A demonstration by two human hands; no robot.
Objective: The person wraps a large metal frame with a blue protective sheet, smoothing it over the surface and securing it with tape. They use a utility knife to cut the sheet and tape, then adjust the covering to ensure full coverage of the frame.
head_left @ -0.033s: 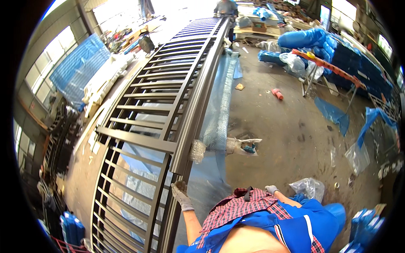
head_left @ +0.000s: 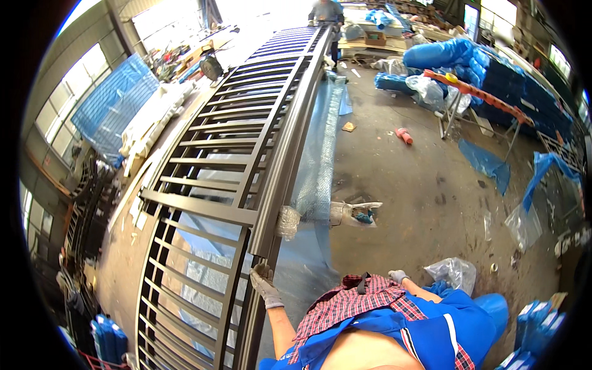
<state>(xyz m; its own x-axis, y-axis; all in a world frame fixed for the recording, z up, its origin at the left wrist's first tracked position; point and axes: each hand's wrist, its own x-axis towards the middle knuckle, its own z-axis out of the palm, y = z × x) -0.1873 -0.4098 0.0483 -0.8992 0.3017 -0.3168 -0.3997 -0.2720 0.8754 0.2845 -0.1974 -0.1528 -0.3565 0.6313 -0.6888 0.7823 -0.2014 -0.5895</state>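
Note:
My left hand (head_left: 266, 286), in a grey work glove, rests against the dark metal rails (head_left: 264, 216) near the stepped end of the upper one. Its fingers are stretched along the metal rather than wrapped round it. These rails lie lengthwise on the right side of a long dark barred railing panel (head_left: 203, 213), which runs from beside me to the far end. My right hand (head_left: 398, 275), also gloved, is beside the checked cloth (head_left: 354, 299) at my waist, away from the railing. How its fingers are bent is too small to make out.
At the far end a person (head_left: 327, 12) stands by the railing. Blue film (head_left: 308, 240) and a bubble-wrap bundle (head_left: 287, 223) lie beside it. On the right are an orange trestle (head_left: 478, 95), wrapped blue stacks (head_left: 493, 80), a pink object (head_left: 404, 136) and plastic scraps (head_left: 453, 274).

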